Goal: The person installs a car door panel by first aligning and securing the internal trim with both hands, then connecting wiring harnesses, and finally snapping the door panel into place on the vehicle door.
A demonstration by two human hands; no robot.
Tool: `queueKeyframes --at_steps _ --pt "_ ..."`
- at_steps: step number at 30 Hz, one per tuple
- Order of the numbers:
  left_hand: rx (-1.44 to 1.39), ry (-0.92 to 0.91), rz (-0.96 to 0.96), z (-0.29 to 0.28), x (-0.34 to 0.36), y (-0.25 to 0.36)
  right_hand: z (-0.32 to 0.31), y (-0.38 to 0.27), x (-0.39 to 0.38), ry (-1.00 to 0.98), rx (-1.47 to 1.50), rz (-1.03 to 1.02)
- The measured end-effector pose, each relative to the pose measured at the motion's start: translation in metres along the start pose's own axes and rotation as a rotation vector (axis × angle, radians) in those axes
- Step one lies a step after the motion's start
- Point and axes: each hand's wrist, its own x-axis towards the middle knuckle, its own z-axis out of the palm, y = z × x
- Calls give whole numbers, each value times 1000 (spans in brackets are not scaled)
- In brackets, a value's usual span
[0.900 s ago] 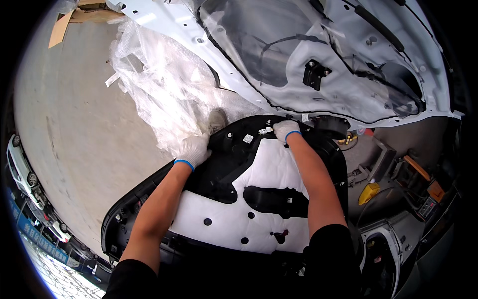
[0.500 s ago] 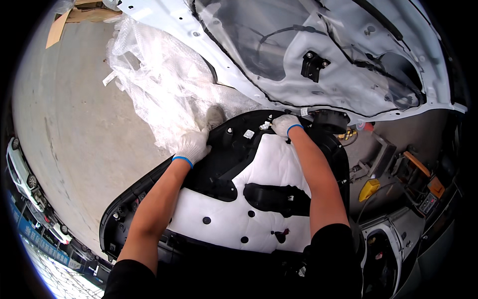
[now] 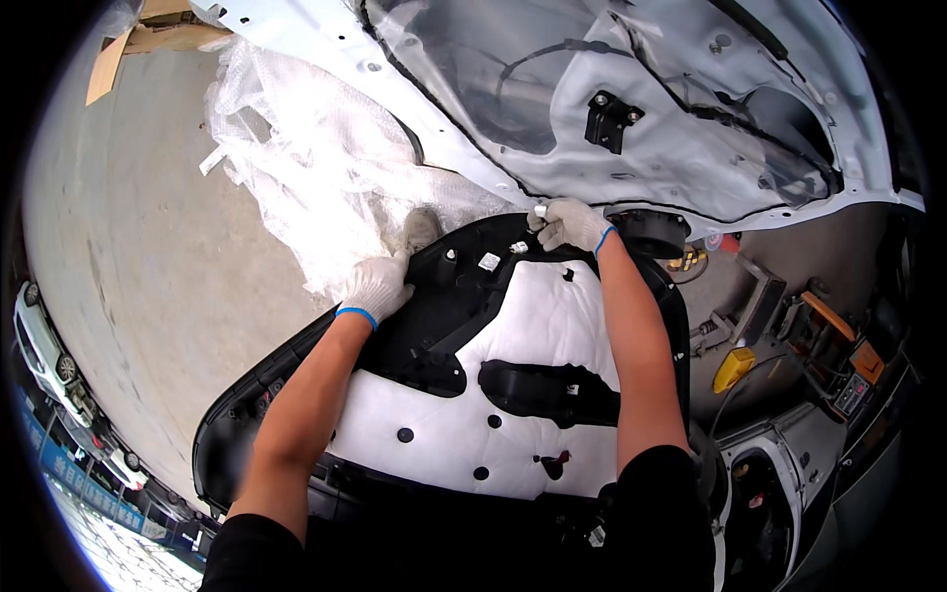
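A black car door trim panel point(image 3: 434, 331) lies back side up before me, its middle covered by white padding point(image 3: 444, 419). My left hand point(image 3: 377, 286), in a white knit glove with a blue cuff, is closed round the panel's far left edge. At the far edge, my gloved right hand point(image 3: 574, 225) pinches a small white plastic clip point(image 3: 540, 210) just above the rim. Another white clip point(image 3: 520, 248) sits on the panel near that hand, beside a white square label point(image 3: 488, 261).
Beyond the panel stands a white car door point(image 3: 631, 178) with clear film and a black bracket point(image 3: 613, 120). Bubble wrap point(image 3: 296, 148) is heaped on the floor to the left, by a shoe point(image 3: 421, 229). Tools, including a yellow object point(image 3: 732, 368), are at right.
My right hand has lifted from the panel's surface to its far rim, now with the small white clip between its fingertips. The left hand keeps its hold; the view has shifted slightly.
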Motion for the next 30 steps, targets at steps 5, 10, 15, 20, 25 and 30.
queueKeyframes --at_steps 5,10,15,20,25,30 --pt "22 -20 -6 -3 1 1 28 -7 -17 100 -702 12" --pt "10 5 4 -1 0 -4 54 0 -15 11 -1360 34" --pt "-5 23 10 0 -1 -9 52 -3 5 -58 -1454 115" --pt "-30 37 28 4 -3 -19 21 -4 2 -63 -1496 225" --pt "12 76 66 8 0 -24 24 -1 -9 -89 -1493 187" --pt "17 41 57 1 -1 -23 30 -5 -10 -31 -1441 257"
